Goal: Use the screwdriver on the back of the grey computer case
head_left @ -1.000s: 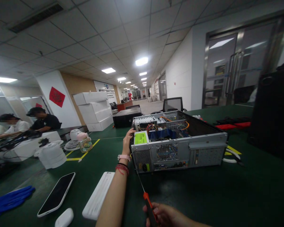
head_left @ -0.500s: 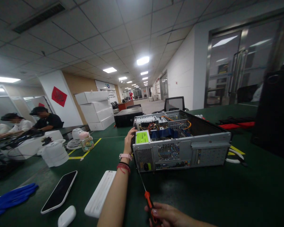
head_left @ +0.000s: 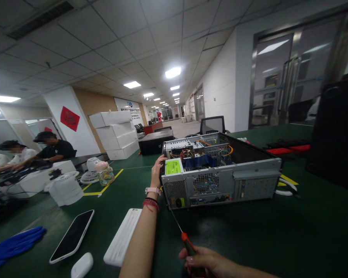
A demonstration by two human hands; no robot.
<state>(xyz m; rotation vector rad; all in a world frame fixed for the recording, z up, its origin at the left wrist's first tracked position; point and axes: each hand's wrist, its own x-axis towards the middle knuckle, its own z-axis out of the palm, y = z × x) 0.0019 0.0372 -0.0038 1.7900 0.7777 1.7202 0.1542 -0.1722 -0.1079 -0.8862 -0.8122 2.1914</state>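
Observation:
An open grey computer case [head_left: 220,181] lies on its side on the green table [head_left: 278,235], its cables and a green-labelled power supply [head_left: 174,166] showing. My left hand [head_left: 156,170] rests against the case's upper left edge, fingers curled over it. My right hand [head_left: 204,262] at the bottom grips an orange-handled screwdriver [head_left: 187,241]. The thin shaft points up at the lower left corner of the case's rear panel.
A smartphone [head_left: 72,235], a white keyboard [head_left: 122,237], a white mouse [head_left: 81,265] and blue gloves [head_left: 14,245] lie at the near left. Small white fans [head_left: 66,189] stand further left. Other people sit at far left. A black case [head_left: 335,131] stands at right.
The view shifted slightly. My right hand with the screwdriver has slid a little to the right and down; my left hand stays on the case.

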